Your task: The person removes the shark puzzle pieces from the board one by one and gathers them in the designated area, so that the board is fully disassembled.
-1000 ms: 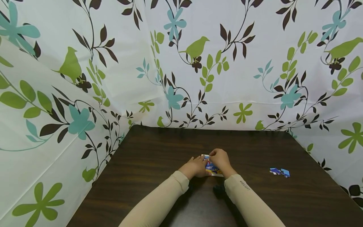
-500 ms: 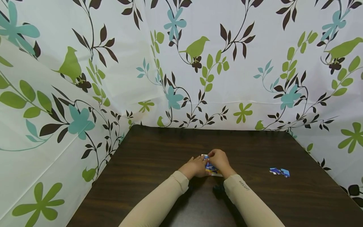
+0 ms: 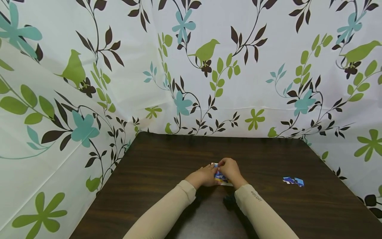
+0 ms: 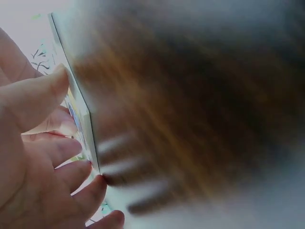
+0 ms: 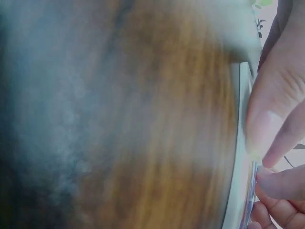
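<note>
A small jigsaw puzzle (image 3: 221,179), blue and yellow with a pale border, lies on the dark wooden table between both hands. My left hand (image 3: 206,176) rests along its left side with the fingers spread. In the left wrist view, the thumb and fingertips touch the edge of the puzzle board (image 4: 88,125). The right hand (image 3: 232,170) bends over the upper part of the puzzle. Its thumb (image 5: 267,131) and forefinger come together at the picture surface, pinching at a puzzle piece that is mostly hidden behind them.
Two loose blue jigsaw pieces (image 3: 293,181) lie close together on the table (image 3: 259,205) to the right. A curtain (image 3: 191,79) patterned with birds and leaves hangs behind the table and along its left side. A dark object (image 3: 229,200) shows under the right wrist.
The right fingertips have shifted slightly left over the puzzle. My left hand and the puzzle have moved a touch left. Both loose pieces stay where they were on the table.
</note>
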